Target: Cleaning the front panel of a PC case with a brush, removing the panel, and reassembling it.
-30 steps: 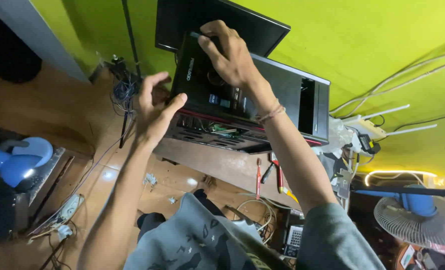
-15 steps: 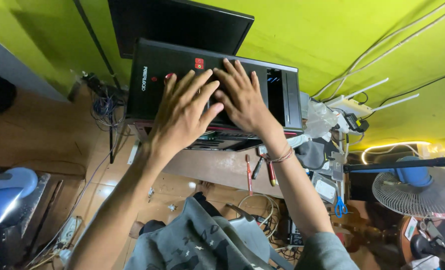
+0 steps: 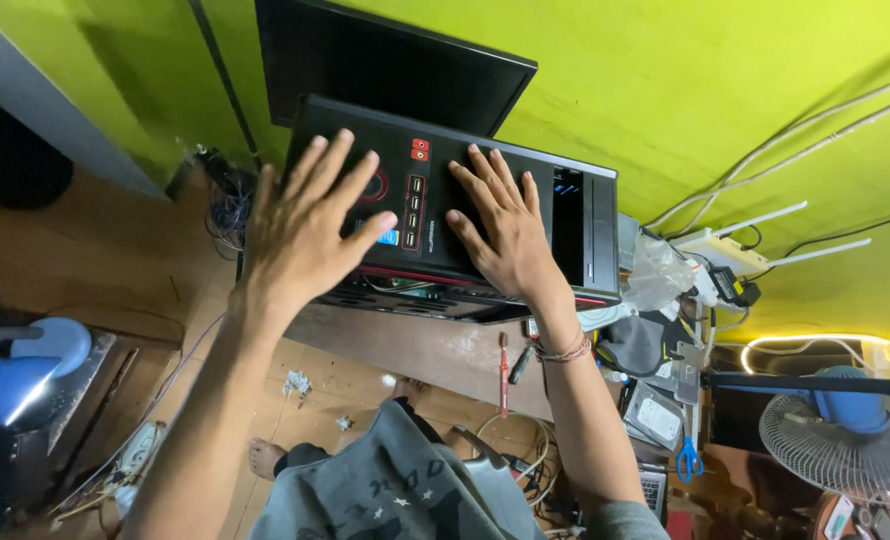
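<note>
A black desktop computer case [image 3: 585,215] lies on a wooden workbench, its front panel with red trim and ports facing up. My left hand [image 3: 310,225] rests flat on the left part of that panel, fingers spread. My right hand [image 3: 500,230] presses flat on the panel's right part, fingers apart, with a thread bracelet at the wrist. Neither hand holds anything. A dark monitor [image 3: 395,65] leans against the green wall just behind the case.
A red-handled screwdriver [image 3: 503,372] lies on the workbench [image 3: 425,350] edge. Right of the case are a white router [image 3: 730,250], cables, a hard drive [image 3: 655,415] and blue scissors [image 3: 687,462]. A blue fan [image 3: 840,440] stands far right; tangled wires [image 3: 227,205] left.
The view has shifted lower and closer. Both hands went from gripping the case's edges to lying flat on its front panel, and the case now sits level.
</note>
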